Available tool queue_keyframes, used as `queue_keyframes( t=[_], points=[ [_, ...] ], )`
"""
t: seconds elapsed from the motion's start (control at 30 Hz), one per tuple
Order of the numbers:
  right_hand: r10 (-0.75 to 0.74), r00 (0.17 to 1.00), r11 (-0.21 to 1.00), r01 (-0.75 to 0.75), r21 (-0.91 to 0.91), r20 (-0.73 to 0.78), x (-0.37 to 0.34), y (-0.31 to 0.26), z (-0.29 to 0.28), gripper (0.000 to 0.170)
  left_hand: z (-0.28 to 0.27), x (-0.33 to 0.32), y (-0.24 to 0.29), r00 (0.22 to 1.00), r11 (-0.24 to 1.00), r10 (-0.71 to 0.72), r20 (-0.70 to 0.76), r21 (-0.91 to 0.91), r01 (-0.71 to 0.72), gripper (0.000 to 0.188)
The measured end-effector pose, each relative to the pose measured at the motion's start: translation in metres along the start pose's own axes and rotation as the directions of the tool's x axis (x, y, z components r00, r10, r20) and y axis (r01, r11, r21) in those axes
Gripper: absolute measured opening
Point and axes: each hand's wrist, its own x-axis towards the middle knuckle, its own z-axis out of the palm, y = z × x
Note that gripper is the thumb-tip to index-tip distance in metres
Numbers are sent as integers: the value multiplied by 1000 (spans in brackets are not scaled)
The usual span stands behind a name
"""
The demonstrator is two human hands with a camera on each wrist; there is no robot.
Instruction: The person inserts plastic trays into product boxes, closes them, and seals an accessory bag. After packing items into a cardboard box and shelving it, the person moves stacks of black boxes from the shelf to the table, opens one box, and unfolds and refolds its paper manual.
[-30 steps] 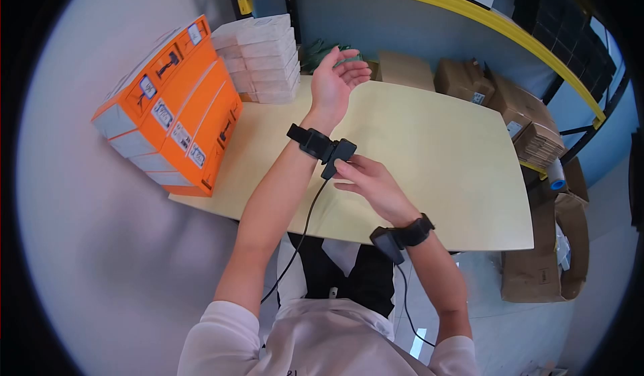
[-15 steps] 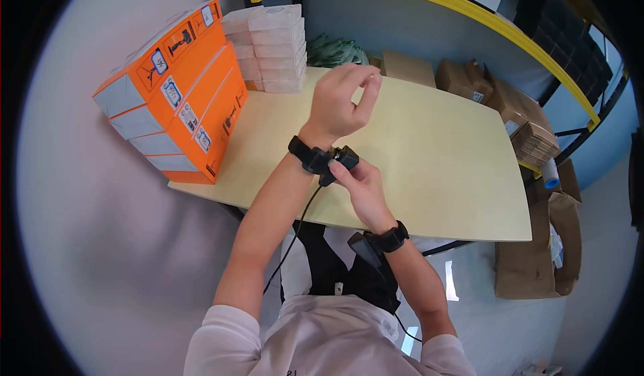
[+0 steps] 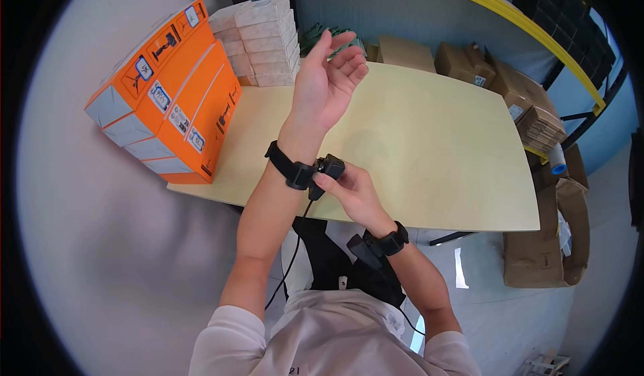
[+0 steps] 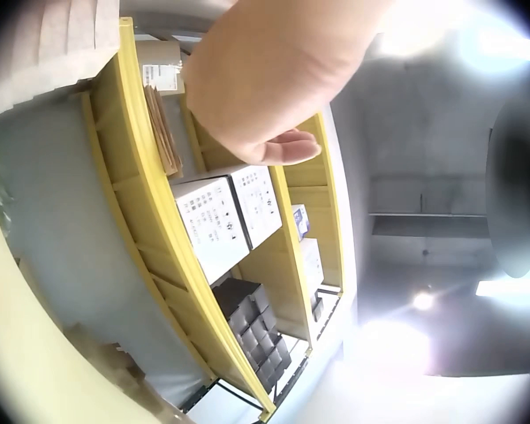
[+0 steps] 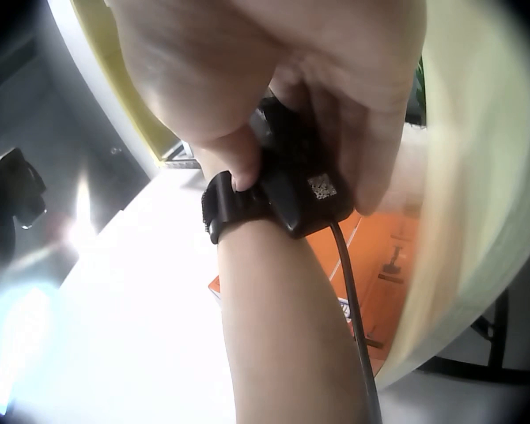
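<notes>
My left hand (image 3: 325, 87) is raised over the pale table (image 3: 436, 148), palm showing and fingers loosely bent with nothing in them. Round that wrist runs a black strap (image 3: 287, 165) carrying a small black camera (image 3: 330, 167). My right hand (image 3: 355, 193) pinches this camera between thumb and fingers. Seen from the right wrist, the thumb presses by the strap while the fingers wrap the far side of the camera (image 5: 309, 190), which bears a small square code label. A black cable (image 3: 295, 255) hangs from it. The right wrist wears a similar camera (image 3: 362, 248).
Orange boxes (image 3: 181, 101) are stacked at the table's left, beside white boxes (image 3: 261, 44). Behind the table are cardboard boxes (image 3: 406, 52) and a yellow shelf frame (image 3: 483, 0). An open carton (image 3: 537, 262) stands on the floor at right.
The left hand went from spread to curled in and back to loosely opened, its palm turned to view again. The right hand keeps holding the left wrist camera; both have shifted slightly left.
</notes>
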Motion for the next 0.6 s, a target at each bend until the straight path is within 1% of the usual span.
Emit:
queue_keyframes(
  t=[0.07,0.1,0.13,0.17,0.2,0.23,0.27,0.3,0.33,0.37,0.5,0.53,0.57,0.6],
  points=[
    [-16,1000,999,17,-45,10,-1,-5,0,27,-2,1,-1,980,955,181,79,226,-194,33],
    [-14,1000,999,14,-45,9,-1,-6,0,27,-4,2,-3,981,955,180,76,225,-193,33],
    [2,1000,994,-2,-105,2,0,-7,0,27,-4,4,-5,923,744,358,140,555,-373,33],
    [18,1000,986,-19,-164,-5,-1,-8,0,26,-5,4,-6,835,395,482,264,786,-476,34],
    [19,1000,986,-19,-163,-5,0,-4,-1,26,-5,4,-5,836,395,482,263,786,-475,34],
    [22,1000,996,-20,-91,22,2,0,-1,27,-2,2,-1,895,651,418,155,636,-414,34],
    [22,999,1000,-22,-18,49,3,3,-2,28,0,1,2,945,847,321,70,426,-319,33],
    [24,998,1000,-23,-18,50,4,4,-3,28,0,2,3,944,846,322,69,426,-320,33],
    [-5,1000,999,6,-53,25,4,1,0,29,-1,4,5,975,948,221,1,233,-215,32],
    [-34,999,996,34,-87,2,5,-1,1,29,-2,4,7,993,994,108,-45,24,-107,31],
    [-6,1000,997,7,-76,13,6,3,-2,30,-6,6,6,991,992,120,-51,-33,-122,32],
    [50,998,997,-52,-63,-32,6,1,-2,30,-7,7,1,929,873,369,-35,356,-333,32],
    [105,992,993,-108,-48,-72,6,0,-1,31,-8,8,-2,815,569,574,77,678,-465,32],
    [99,993,994,-102,-50,-56,7,1,0,31,-12,9,-6,806,557,586,84,681,-476,32]
  ],
)
